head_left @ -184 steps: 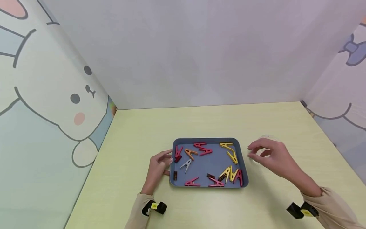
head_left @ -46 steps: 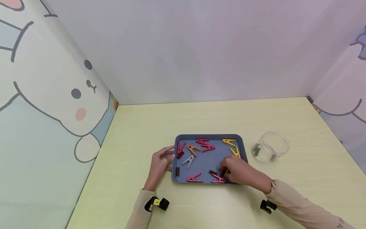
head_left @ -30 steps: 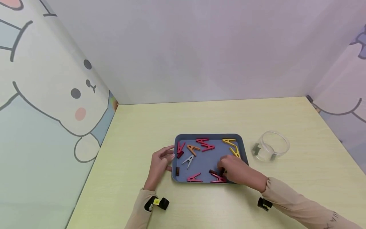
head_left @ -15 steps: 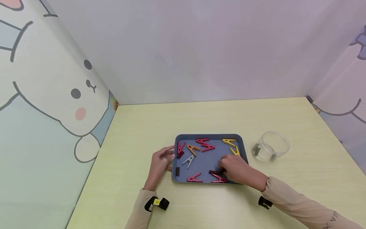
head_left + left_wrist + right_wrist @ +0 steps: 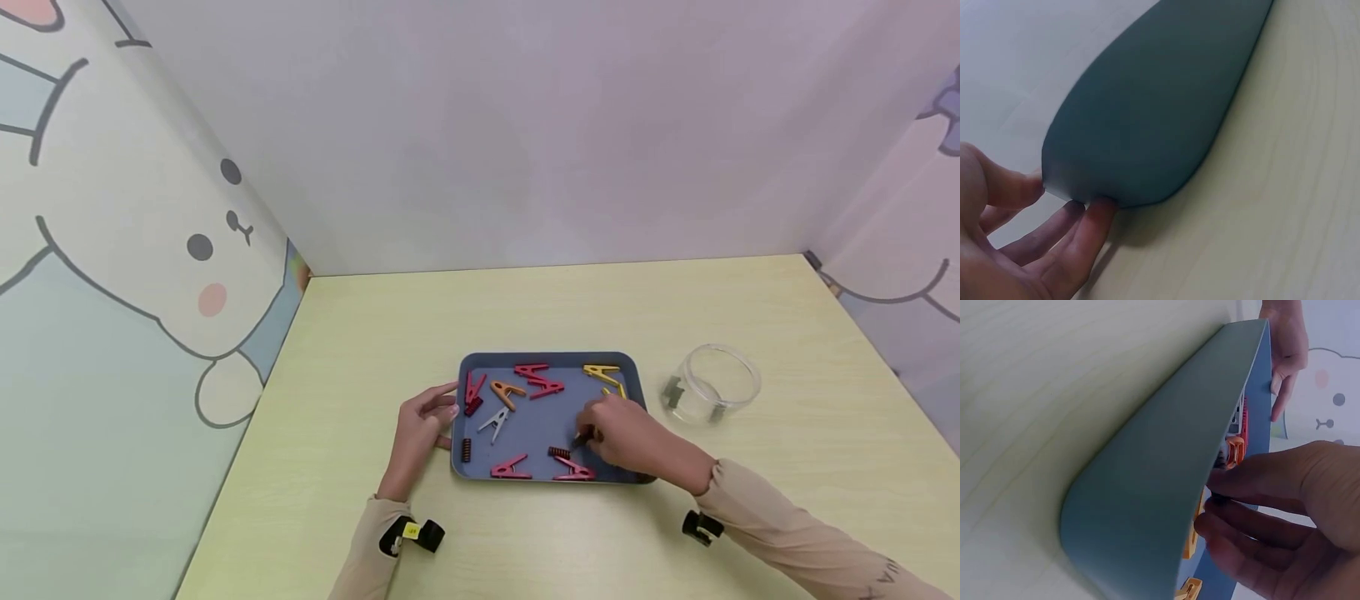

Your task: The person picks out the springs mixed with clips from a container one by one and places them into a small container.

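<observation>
A blue-grey tray (image 5: 550,481) holds several small clips: red clips (image 5: 510,467), yellow clips (image 5: 600,370), an orange clip (image 5: 507,392) and a pale grey clip (image 5: 495,422). My left hand (image 5: 416,429) rests fingertips and thumb against the tray's left end; in the left wrist view the fingers touch its outer wall. Inside the tray's right half, my right hand (image 5: 622,429) pinches a small dark piece (image 5: 1219,499) between thumb and fingers, mostly hidden. Near its fingertips lies a dark ribbed coil, like a spring (image 5: 558,452); another such coil (image 5: 466,450) is near the left wall.
A clear round container (image 5: 712,383) with dark patches showing through its side stands right of the tray. The pale wooden table (image 5: 390,333) ends at a whitish back wall (image 5: 480,150). Cartoon-printed panels (image 5: 150,292) flank both sides.
My right hand has come from beside the clear container into the tray, and in the last half second shifted slightly up and right with the dark piece. My left hand stays at the tray.
</observation>
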The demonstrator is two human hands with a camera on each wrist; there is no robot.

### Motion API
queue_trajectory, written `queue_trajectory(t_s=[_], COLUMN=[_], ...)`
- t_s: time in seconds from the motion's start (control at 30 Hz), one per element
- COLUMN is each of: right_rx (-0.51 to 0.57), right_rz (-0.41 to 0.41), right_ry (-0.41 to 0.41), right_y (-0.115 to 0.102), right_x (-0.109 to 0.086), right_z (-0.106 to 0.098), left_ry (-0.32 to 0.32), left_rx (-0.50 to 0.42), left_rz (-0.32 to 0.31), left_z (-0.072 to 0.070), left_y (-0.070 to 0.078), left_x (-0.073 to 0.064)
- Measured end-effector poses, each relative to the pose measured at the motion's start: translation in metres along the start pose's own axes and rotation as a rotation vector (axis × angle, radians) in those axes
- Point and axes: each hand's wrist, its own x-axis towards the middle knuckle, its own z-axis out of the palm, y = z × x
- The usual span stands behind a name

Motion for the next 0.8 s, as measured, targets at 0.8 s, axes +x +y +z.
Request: queue_trajectory(t_s=[0.8], right_rx=[0.368], right_rz=[0.023], right_ry=[0.135], right_y=[0.015], right_x=[-0.013], right_z=[-0.012], left_ry=[0.004], left_rx=[0.004], left_rz=[-0.011], left_z=[0.000], left_y=[0.000], left_x=[-0.001])
